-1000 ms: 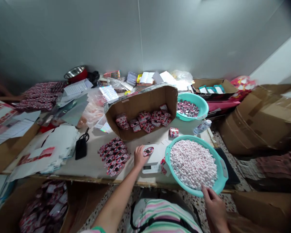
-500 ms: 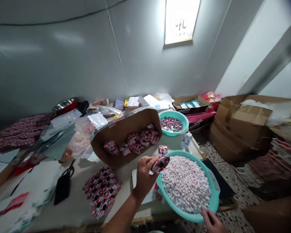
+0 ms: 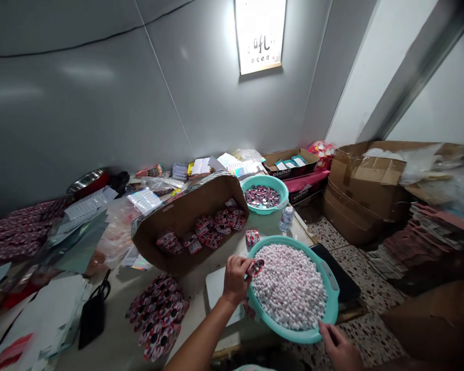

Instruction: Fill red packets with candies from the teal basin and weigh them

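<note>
The left hand pinches a small red packet at the left edge of the green bowl full of little white bits. The right hand is at the bowl's near edge; I can't tell if it pinches. More packets sit on the tabletop.

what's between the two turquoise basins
In the head view, a bottle stands between the near basin and the far basin, toward the right; a red-and-white packet lies toward the left.

On the pale table, a cardboard box, a white scale, a bottle, clustered red-patterned packets.
</note>
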A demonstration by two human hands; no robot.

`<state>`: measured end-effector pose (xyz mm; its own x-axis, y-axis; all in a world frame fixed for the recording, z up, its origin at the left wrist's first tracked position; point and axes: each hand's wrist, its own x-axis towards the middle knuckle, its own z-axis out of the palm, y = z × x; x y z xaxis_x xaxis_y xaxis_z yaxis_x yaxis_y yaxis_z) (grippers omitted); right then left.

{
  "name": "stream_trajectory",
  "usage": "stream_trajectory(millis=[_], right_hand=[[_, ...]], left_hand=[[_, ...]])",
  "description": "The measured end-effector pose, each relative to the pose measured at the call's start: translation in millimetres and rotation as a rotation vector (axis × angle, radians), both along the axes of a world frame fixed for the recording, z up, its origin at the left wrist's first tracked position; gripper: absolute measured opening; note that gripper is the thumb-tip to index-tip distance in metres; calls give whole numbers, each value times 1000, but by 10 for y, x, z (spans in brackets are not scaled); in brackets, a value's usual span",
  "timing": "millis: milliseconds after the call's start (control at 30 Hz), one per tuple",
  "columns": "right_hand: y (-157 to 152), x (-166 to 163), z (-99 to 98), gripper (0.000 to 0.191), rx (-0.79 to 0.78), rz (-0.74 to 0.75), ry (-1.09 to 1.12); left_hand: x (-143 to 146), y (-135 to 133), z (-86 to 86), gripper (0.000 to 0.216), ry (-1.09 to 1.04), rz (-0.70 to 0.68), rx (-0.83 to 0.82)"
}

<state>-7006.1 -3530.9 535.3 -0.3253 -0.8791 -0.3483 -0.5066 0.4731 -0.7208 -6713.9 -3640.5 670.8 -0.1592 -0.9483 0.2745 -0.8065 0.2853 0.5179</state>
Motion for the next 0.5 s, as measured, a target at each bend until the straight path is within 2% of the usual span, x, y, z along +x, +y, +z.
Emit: stream_trajectory(millis=[200, 400, 500], right_hand=[[54, 32, 5, 48, 36, 1, -8], [75, 78, 110, 48, 24, 25, 56], [91, 95, 141, 48, 18, 41, 72]], left_hand=[[17, 106, -194, 28, 145, 101, 58], [244, 305, -478, 37, 425, 446, 202], [509, 387, -639, 37, 390, 588, 299]])
